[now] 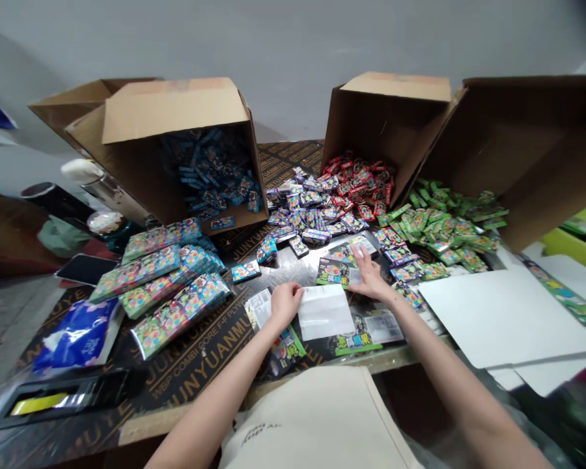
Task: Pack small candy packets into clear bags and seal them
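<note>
My left hand is closed in a pinch on the left edge of a white flat packet lying on the dark table. My right hand rests with fingers spread on printed green-and-black bags just beyond the packet, touching its top right corner. More such bags lie under and beside the packet. Heaps of small sweets packs surround the hands: purple, red, green and blue.
Tipped cardboard boxes line the back. Filled colourful bags are stacked at left, with a blue tissue pack and a tape dispenser. White sheets lie at right. A beige bag sits in my lap.
</note>
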